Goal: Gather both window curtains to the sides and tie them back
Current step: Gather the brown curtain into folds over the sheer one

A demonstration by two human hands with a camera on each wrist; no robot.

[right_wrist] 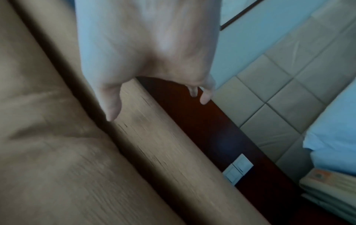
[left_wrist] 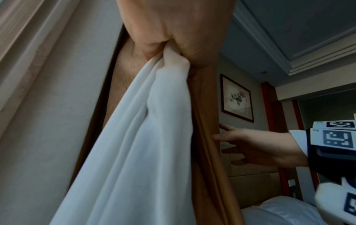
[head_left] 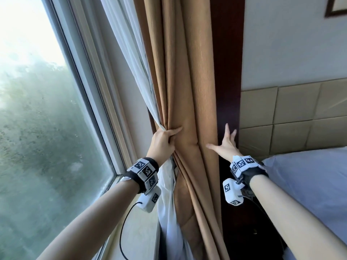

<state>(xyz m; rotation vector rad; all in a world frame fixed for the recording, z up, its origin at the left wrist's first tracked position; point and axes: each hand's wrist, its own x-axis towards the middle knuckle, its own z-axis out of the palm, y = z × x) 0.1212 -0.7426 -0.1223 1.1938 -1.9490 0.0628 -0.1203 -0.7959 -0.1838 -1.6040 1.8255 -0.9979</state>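
A tan curtain [head_left: 180, 76] hangs in thick folds at the window's right side, with a white sheer curtain [head_left: 131, 59] bunched against its left. My left hand [head_left: 163, 139] grips both fabrics together at mid height; the left wrist view shows the white sheer [left_wrist: 146, 121] pinched in the fist. My right hand [head_left: 224, 143] is spread open with straight fingers at the tan curtain's right edge [right_wrist: 154, 137], over the dark wooden panel [head_left: 228, 72]. Whether the fingers touch the cloth is unclear. No tie-back is visible.
The window pane [head_left: 37, 119] and its frame [head_left: 105, 109] fill the left. A bed with a pale sheet [head_left: 309, 184] stands close on the right below a padded headboard [head_left: 293, 113]. Wall switches [right_wrist: 238, 169] sit low on the dark panel.
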